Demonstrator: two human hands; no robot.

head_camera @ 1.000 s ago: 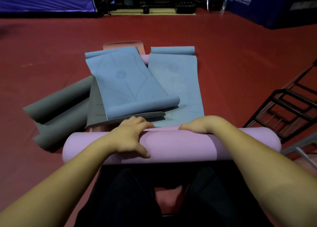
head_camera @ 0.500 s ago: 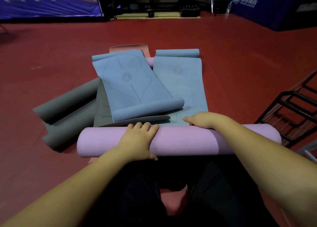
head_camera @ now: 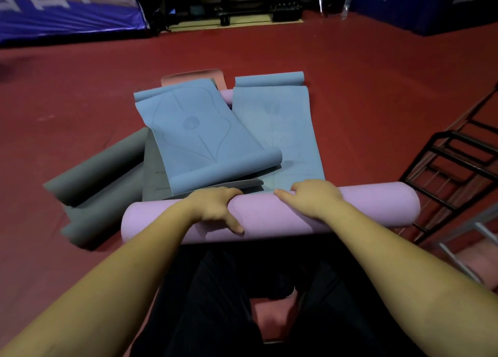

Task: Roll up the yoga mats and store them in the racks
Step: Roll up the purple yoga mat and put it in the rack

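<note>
two hands on a pink roll

the red floor (head_camera: 350, 92) fills most of the view; on it lies a pile of mats; a blue mat (head_camera: 204, 133) sits on top of a grey mat (head_camera: 153, 173), with its near end curled up; a second blue mat (head_camera: 285, 130) lies flat just beside it on the right, and its far end is curled too; two grey rolls (head_camera: 97, 173) lie to the left of the pile; a black rack (head_camera: 455, 168) stands on the right, near the end of the roll.

the pink yoga mat (head_camera: 283, 216) is rolled up thick and lies sideways, right in front of the person's legs and touching the near edge of the pile; both hands are on top of it; the left hand (head_camera: 215, 208) holds the roll, fingers curled over the far side and thumb down the near side; the right hand (head_camera: 312, 197) rests on the top of the roll with its fingers bent over the far edge, pointing left; the hands are near each other, close to the middle of the roll.
</note>
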